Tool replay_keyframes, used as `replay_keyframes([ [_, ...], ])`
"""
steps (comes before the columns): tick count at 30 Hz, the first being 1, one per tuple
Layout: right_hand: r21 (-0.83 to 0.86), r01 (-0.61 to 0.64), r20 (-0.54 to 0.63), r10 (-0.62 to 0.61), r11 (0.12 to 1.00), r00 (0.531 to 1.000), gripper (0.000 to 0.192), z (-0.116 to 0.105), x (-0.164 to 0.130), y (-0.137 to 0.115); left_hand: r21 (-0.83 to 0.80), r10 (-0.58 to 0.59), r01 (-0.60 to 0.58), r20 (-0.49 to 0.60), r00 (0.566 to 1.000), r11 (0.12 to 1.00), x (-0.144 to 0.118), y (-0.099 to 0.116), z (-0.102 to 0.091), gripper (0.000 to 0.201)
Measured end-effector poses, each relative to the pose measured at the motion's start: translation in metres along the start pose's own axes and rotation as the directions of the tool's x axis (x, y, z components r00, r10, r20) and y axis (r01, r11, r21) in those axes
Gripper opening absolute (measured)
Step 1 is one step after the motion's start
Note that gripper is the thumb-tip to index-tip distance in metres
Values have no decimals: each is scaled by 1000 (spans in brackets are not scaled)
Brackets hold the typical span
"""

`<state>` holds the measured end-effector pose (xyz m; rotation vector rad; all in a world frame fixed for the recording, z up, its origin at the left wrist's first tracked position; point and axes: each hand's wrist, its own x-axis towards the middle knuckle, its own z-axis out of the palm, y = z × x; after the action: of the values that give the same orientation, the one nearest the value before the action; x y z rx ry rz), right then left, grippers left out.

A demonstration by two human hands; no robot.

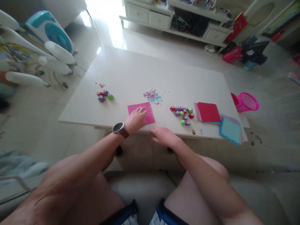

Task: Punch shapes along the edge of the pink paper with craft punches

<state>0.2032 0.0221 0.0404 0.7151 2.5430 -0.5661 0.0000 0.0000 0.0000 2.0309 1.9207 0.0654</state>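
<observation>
My left hand [137, 118], with a watch [118, 127] on its wrist, lies flat with fingers stretched on a pink paper sheet [133, 108]. A row of small punched holes runs down the sheet's right edge. My right hand [162, 135] is at the table's front edge, just off the sheet's lower right corner. Its fingers are curled, and whatever they may hold is hidden. Beyond the sheet lies a pile of coloured paper confetti [153, 95]. To the right sit several small craft punches [181, 113] in red, purple and green.
More punches [102, 96] and some pink paper bits [101, 85] lie at left on the white table [182, 76]. Stacked red sheets [208, 112] and light blue sheets [231, 129] are at right. A pink basket [248, 102] stands beyond the right edge.
</observation>
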Motion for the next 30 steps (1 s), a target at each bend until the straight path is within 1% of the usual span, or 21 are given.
replay_keyframes([
  [3,30,-132,-68,134,991,989,27,-9,-4,25,10,59,-59,10,998,998,0,7,6,61],
  [5,60,-211,-118,217,976,969,28,-13,-7,42,6,81,-81,27,996,997,1,9,7,61],
  [8,120,-322,-169,339,939,925,27,-15,-11,69,-14,105,-104,50,993,994,1,11,7,68],
  [10,154,-359,-217,386,920,896,26,-14,-13,87,-18,112,-111,61,992,994,0,11,6,73],
  [13,196,-380,-283,423,904,861,23,-10,-13,109,-4,121,-121,73,990,993,0,13,4,76],
  [15,221,-387,-317,441,895,839,20,-8,-13,118,2,131,-131,81,988,991,2,16,2,78],
  [19,249,-353,-388,427,902,817,16,-4,-13,127,13,135,-136,85,987,991,8,20,1,81],
  [22,258,-334,-425,417,907,803,14,-1,-13,130,13,144,-145,71,987,989,10,19,5,82],
  [25,266,-323,-465,414,908,782,17,4,-13,135,8,154,-155,49,987,988,5,16,13,83],
  [28,281,-323,-497,425,904,757,24,7,-13,141,24,153,-154,46,987,988,-1,13,19,78],
  [30,297,-314,-505,428,902,749,29,9,-13,145,31,159,-160,44,986,987,-2,12,22,76],
])
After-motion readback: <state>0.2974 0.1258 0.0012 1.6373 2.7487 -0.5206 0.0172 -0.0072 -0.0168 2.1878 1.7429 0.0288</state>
